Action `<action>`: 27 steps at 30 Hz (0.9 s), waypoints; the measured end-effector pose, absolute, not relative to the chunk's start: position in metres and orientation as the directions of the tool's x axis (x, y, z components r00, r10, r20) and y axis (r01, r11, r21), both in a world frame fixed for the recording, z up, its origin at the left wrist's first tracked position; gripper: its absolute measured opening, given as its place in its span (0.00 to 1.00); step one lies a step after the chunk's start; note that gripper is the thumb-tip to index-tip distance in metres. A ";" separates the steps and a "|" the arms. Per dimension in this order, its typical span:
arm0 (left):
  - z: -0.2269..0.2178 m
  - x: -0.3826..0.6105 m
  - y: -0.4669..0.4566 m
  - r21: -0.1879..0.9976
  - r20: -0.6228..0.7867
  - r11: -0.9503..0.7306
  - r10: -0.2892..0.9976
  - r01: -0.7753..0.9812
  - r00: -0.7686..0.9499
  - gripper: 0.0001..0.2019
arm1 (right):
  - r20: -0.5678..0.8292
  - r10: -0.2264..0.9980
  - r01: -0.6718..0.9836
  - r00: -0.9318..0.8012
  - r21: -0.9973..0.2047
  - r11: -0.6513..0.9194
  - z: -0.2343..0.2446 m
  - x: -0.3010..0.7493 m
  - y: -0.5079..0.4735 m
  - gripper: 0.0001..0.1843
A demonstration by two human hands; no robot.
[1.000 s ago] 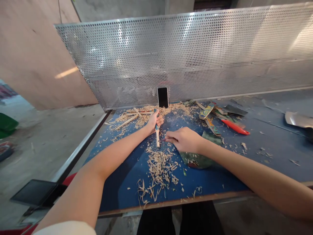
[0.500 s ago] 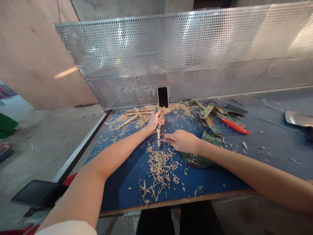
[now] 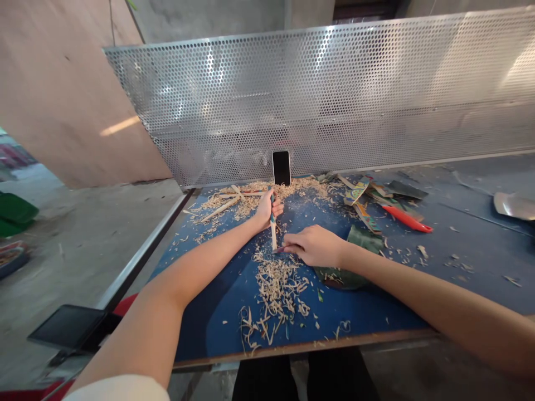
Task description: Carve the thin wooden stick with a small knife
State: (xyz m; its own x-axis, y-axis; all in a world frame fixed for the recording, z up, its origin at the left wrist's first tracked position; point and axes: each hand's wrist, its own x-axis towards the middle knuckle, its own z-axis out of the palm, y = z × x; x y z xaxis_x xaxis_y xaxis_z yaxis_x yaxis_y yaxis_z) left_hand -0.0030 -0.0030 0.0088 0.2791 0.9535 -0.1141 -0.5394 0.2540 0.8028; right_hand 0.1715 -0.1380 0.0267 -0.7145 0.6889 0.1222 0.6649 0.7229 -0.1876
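My left hand (image 3: 266, 209) is wrapped round a slim wooden stick (image 3: 273, 234), blue on its upper part and bare pale wood at the lower end. The stick points toward me, down at the table. In my right hand (image 3: 315, 245), closed fingers hold a small knife (image 3: 281, 249), mostly covered by the hand. Its thin blade lies across the stick's lower tip. A heap of curled wood shavings (image 3: 278, 284) lies just below the stick on the blue table (image 3: 209, 317). Under my right wrist is a dark green cloth-like piece (image 3: 343, 278).
A phone (image 3: 281, 168) stands against the perforated metal panel (image 3: 251, 100) at the back. Wood strips (image 3: 223, 208) and more shavings lie back left. To the right are painted wood scraps (image 3: 357, 192), a red-handled tool (image 3: 407, 219) and a metal blade-like piece (image 3: 514, 205).
My right hand has drawn the knife down along the stick toward me, from above the tip to the tip. My left hand keeps its hold. The whole view has shifted slightly.
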 end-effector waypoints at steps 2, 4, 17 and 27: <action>0.009 -0.003 -0.004 0.798 -0.100 0.257 0.948 -0.545 0.301 0.16 | 0.173 0.715 0.680 -0.677 -0.224 0.698 0.026 0.174 -0.134 0.18; 0.009 -0.003 -0.005 0.803 -0.066 0.236 0.948 -0.547 0.312 0.14 | 0.199 0.733 0.690 -0.650 -0.249 0.679 0.025 0.176 -0.130 0.17; 0.006 0.002 -0.006 0.875 -0.016 0.134 0.969 -0.465 0.248 0.18 | 0.117 0.730 0.692 -0.674 -0.248 0.679 0.020 0.188 -0.115 0.18; 0.007 0.004 -0.009 0.868 -0.011 0.131 0.969 -0.478 0.246 0.20 | 0.221 0.725 0.659 -0.652 -0.308 0.686 0.018 0.190 -0.112 0.19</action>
